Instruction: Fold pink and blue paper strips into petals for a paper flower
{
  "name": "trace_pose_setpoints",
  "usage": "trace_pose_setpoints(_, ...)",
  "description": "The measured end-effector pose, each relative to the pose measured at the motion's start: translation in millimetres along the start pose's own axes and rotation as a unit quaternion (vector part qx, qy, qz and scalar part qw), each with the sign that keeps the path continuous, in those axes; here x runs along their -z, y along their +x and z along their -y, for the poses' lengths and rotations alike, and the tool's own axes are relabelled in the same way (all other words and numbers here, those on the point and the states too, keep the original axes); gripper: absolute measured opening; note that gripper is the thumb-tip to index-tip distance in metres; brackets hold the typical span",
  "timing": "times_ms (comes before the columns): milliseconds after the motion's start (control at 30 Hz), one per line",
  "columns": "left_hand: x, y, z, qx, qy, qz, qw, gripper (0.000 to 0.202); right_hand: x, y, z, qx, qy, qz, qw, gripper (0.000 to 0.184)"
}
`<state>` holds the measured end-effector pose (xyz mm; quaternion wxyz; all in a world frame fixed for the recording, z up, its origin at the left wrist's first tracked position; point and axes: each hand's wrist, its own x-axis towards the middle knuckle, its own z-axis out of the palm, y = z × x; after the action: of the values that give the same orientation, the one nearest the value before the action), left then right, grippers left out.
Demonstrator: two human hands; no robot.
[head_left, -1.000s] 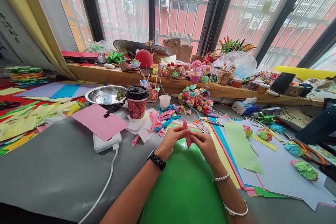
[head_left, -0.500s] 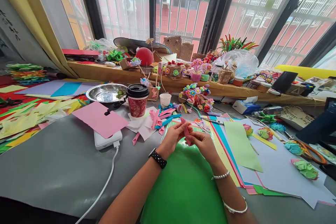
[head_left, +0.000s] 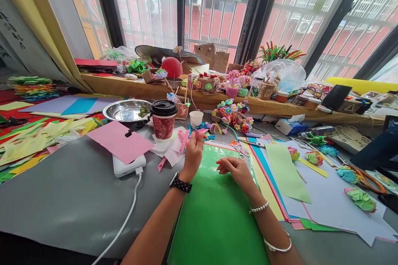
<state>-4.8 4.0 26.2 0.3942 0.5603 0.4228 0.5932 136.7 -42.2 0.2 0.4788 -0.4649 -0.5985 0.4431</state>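
My left hand point(head_left: 193, 151) is stretched forward over the far edge of the green sheet point(head_left: 214, 215), fingers pinched on a small pink folded paper piece point(head_left: 197, 133). It is right at the heap of pink and blue folded strips point(head_left: 186, 138). My right hand point(head_left: 234, 168) rests on the green sheet with fingers loosely apart and nothing in them. A black watch is on my left wrist and bead bracelets on my right.
A red paper cup with a black lid point(head_left: 163, 120) and a steel bowl point(head_left: 126, 110) stand left of the heap. A white power bank point(head_left: 128, 165) with its cable lies at the left. Scissors point(head_left: 240, 149), coloured paper sheets point(head_left: 286, 169) and paper flowers point(head_left: 233, 114) crowd the right and back.
My left hand has moved forward and left to the heap, taking the pink piece with it. My right hand let go of the piece and settled on the green sheet.
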Motion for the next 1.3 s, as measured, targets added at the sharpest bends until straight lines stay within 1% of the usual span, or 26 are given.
trace_pose_setpoints(33, 6.2, 3.1, -1.6, -0.026, 0.073, -0.040, 0.996, 0.029, 0.2, 0.1, -0.2, 0.001, -0.004, -0.006, 1.000, 0.037)
trace_pose_setpoints(100, 18.2, 8.6, -5.3, -0.054, 0.210, -0.105, 0.971, 0.026, 0.6, 0.3, -0.7, 0.004, -0.009, -0.012, 1.000, 0.038)
trace_pose_setpoints(133, 23.8, 11.0, -6.9, -0.059, 0.281, -0.126, 0.949, 0.023, 0.7, 0.3, -0.9, 0.005, -0.011, -0.011, 1.000, 0.038)
trace_pose_setpoints(167, 28.9, 13.3, -7.9, -0.053, 0.354, -0.144, 0.923, 0.022, 0.7, 0.4, -1.3, 0.006, -0.014, -0.009, 1.000, 0.038)
trace_pose_setpoints(233, 37.8, 17.5, -7.4, -0.009, 0.473, -0.147, 0.869, 0.023, 0.5, 0.5, -2.0, 0.009, -0.023, -0.006, 1.000, 0.039)
trace_pose_setpoints(300, 44.6, 20.9, -4.0, 0.030, 0.540, -0.123, 0.832, 0.027, 0.4, 0.5, -2.6, 0.014, -0.033, -0.006, 0.999, 0.039)
trace_pose_setpoints(367, 48.7, 22.9, 0.2, 0.053, 0.575, -0.097, 0.811, 0.028, 0.2, 0.4, -2.8, 0.018, -0.041, -0.006, 0.999, 0.038)
trace_pose_setpoints(433, 49.9, 23.3, 3.4, 0.069, 0.591, -0.070, 0.801, 0.027, 0.0, 0.1, -2.3, 0.019, -0.049, -0.007, 0.999, 0.038)
trace_pose_setpoints(500, 49.1, 22.9, 4.7, 0.073, 0.591, -0.042, 0.802, 0.026, -0.2, -0.4, -1.7, 0.020, -0.055, -0.008, 0.998, 0.038)
trace_pose_setpoints(567, 47.4, 22.2, 4.2, 0.072, 0.585, -0.028, 0.807, 0.024, -0.4, -0.6, -1.2, 0.020, -0.057, -0.009, 0.998, 0.037)
trace_pose_setpoints(633, 45.0, 21.5, 2.9, 0.065, 0.574, -0.032, 0.815, 0.024, -0.5, -0.5, -1.5, 0.019, -0.056, -0.008, 0.998, 0.036)
trace_pose_setpoints(667, 43.2, 20.8, 2.1, 0.055, 0.562, -0.037, 0.825, 0.023, -0.5, -0.3, -1.8, 0.019, -0.054, -0.009, 0.998, 0.035)
trace_pose_setpoints(700, 40.5, 19.7, 1.4, 0.039, 0.541, -0.039, 0.840, 0.021, -0.5, 0.0, -2.2, 0.018, -0.051, -0.012, 0.998, 0.034)
trace_pose_setpoints(767, 31.9, 15.1, 0.3, -0.006, 0.473, -0.019, 0.881, 0.018, -0.2, 0.9, -3.2, 0.018, -0.044, -0.026, 0.999, 0.031)
trace_pose_setpoints(833, 19.1, 7.3, 0.1, -0.050, 0.394, 0.038, 0.917, 0.019, 0.3, 1.7, -4.0, 0.019, -0.030, -0.049, 0.998, 0.029)
trace_pose_setpoints(867, 11.9, 2.6, 0.3, -0.070, 0.367, 0.066, 0.925, 0.021, 0.6, 2.0, -4.2, 0.021, -0.021, -0.059, 0.998, 0.028)
trace_pose_setpoints(967, -6.2, -10.5, 1.9, -0.112, 0.320, 0.114, 0.934, 0.018, 1.5, 2.1, -3.9, 0.027, -0.007, -0.082, 0.996, 0.027)
trace_pose_setpoints(1033, -11.8, -15.4, 3.0, -0.124, 0.315, 0.128, 0.932, 0.017, 1.9, 1.6, -2.9, 0.029, -0.010, -0.095, 0.995, 0.026)
trace_pose_setpoints(1200, -11.9, -16.2, 3.9, -0.123, 0.309, 0.144, 0.932, 0.021, 2.9, 0.6, -1.0, 0.036, -0.007, -0.109, 0.993, 0.028)
trace_pose_setpoints(1300, -13.5, -16.2, 3.3, -0.111, 0.301, 0.171, 0.932, 0.029, 4.3, 0.3, -2.9, 0.048, -0.032, -0.131, 0.990, 0.029)
